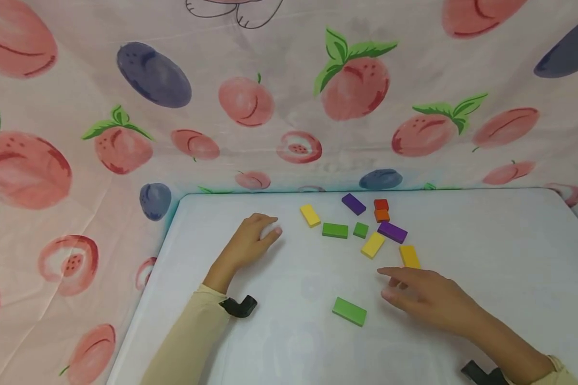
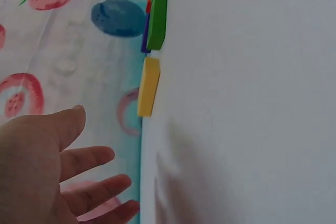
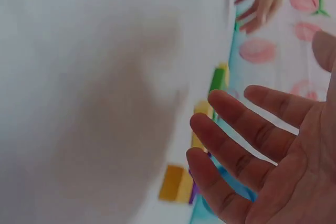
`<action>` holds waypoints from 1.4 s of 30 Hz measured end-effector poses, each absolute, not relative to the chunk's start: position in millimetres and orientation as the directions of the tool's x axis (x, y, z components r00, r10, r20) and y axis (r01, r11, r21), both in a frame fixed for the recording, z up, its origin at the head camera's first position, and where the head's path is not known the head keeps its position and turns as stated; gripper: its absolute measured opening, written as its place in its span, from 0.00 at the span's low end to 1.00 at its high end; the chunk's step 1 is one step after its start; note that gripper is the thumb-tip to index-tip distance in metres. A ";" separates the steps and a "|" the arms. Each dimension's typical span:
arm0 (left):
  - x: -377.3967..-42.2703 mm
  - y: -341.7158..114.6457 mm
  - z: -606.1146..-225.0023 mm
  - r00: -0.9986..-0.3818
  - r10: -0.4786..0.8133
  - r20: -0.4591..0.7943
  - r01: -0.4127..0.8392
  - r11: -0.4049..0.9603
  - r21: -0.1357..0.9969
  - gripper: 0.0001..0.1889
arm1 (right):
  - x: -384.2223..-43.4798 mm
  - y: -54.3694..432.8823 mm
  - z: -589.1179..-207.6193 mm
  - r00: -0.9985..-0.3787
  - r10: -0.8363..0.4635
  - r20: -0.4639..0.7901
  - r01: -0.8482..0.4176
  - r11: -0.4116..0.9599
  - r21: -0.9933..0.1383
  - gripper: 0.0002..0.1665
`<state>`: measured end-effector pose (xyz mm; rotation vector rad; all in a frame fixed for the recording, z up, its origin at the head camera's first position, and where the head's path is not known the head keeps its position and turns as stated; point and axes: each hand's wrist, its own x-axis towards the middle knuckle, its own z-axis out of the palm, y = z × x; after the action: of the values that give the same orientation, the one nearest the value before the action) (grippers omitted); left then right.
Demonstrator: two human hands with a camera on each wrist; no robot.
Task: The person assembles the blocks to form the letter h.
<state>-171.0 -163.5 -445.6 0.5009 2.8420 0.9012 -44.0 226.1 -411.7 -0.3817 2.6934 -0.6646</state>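
Left hand (image 1: 248, 240) over white table (image 1: 279, 342), fingers loosely extended, nothing held; nearest thing, left yellow block (image 1: 310, 215), lies just right of it. Right hand (image 1: 428, 297) likewise bare, fingers spread, palm free in its wrist view; right yellow block (image 1: 409, 256) just beyond the fingers. Lone green block (image 1: 349, 312) between the hands, toward the wearer, well apart from the others. Loose group farther out: middle yellow block (image 1: 373, 245), 2 purple blocks (image 1: 392, 232), long green block (image 1: 334, 230), small green block (image 1: 360, 230), red block (image 1: 381, 204) against orange block (image 1: 381, 215). Fruit-print cloth (image 1: 270, 48) behind
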 end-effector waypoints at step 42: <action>-211.6 -77.9 -469.2 -0.979 0.160 -0.123 0.055 0.797 0.602 0.31 | -52.3 158.0 -441.4 -0.869 -0.257 -0.423 -0.008 0.862 -0.507 0.20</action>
<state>-211.6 -77.9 -469.2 0.1696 2.8176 0.9358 -52.3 158.0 -441.4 -0.1939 2.5459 -0.6897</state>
